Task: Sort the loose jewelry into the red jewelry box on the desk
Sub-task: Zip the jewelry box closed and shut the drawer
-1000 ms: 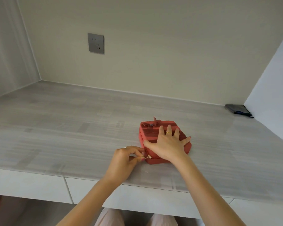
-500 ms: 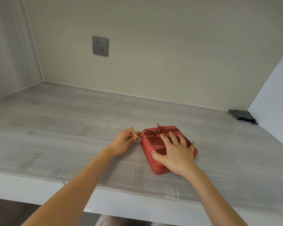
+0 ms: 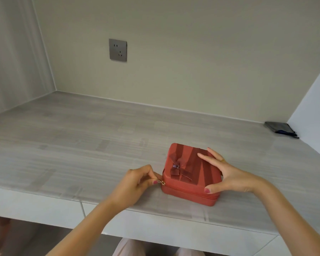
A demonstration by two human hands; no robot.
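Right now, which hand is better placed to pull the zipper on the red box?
Left hand: it pinches the gold zipper pull at the box's corner, while the right hand steadies the red jewelry box.

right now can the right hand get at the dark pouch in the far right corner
Probably yes, with a stretch: the desk between the right hand and the dark pouch is bare, but that hand is steadying the red jewelry box.
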